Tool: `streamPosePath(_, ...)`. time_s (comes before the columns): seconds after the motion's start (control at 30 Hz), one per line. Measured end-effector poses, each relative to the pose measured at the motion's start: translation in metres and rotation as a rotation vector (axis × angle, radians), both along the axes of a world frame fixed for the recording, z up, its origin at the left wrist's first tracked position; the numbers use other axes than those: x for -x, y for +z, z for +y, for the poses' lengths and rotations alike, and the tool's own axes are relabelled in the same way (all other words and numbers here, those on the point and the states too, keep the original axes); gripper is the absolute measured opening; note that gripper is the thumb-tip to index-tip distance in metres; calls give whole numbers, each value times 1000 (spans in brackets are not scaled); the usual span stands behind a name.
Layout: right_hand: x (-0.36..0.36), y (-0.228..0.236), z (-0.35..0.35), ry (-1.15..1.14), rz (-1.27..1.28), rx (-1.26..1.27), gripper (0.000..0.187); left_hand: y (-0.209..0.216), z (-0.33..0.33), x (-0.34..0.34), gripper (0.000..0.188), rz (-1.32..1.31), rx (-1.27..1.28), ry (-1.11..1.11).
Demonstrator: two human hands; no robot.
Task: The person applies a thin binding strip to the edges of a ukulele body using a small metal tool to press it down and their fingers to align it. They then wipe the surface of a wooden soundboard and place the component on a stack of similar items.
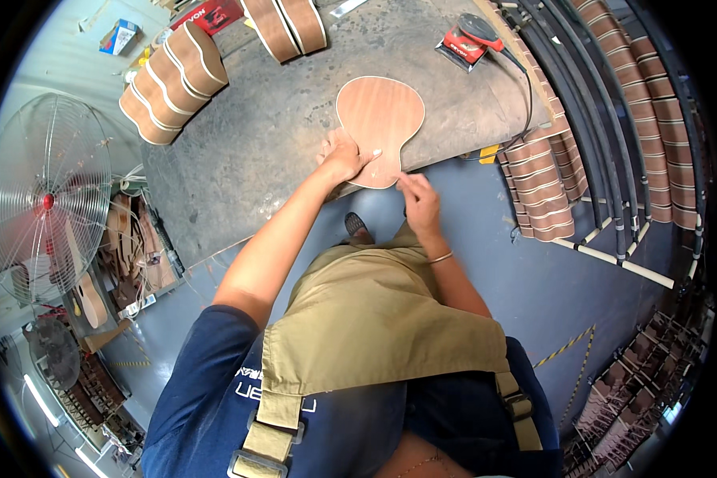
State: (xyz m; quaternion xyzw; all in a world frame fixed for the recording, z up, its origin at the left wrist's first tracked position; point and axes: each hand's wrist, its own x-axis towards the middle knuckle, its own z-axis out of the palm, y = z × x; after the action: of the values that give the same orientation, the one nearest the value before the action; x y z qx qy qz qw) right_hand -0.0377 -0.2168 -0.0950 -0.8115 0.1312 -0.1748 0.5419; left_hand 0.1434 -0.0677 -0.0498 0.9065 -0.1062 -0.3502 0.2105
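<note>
A small ukulele body (382, 111) of reddish-brown wood with pale edging lies at the front edge of the worktable, its narrower end reaching slightly past that edge. My left hand (344, 156) holds the body at its lower left, the thumb stretched over the wood and the fingers at the side. By the lower right rim, my right hand (419, 199) is closed in a pinch, fingertips close to the edging. Whatever sits between those fingertips is too small to make out.
On the grey worktable (263, 119) stand more wooden bodies (175, 82) at the left and others (286, 28) at the back. A red corded sander (468, 41) rests at the far right. A large fan (47, 199) is at left; a rack (621, 159) holding bodies stands right.
</note>
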Motion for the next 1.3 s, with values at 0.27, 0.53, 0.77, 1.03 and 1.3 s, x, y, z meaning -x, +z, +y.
streamPosePath(0.27, 35, 28, 24, 217, 47, -40, 16, 4, -13, 17, 147, -237, 72, 174)
streamPosePath(0.53, 52, 23, -23, 41, 63, -8, 18, 29, -52, 38, 155, -366, -45, 172)
streamPosePath(0.77, 43, 11, -20, 46, 145, -119, 17, 2, 56, 19, 112, -51, 904, 696)
streamPosePath(1.03, 5, 20, -52, 95, 149, -37, 16, 27, 151, -100, 75, 36, 1424, 941)
streamPosePath(1.3, -11, 17, -86, 59, 216, 108, 17, 0, 123, -241, 61, 13, 1600, 1098)
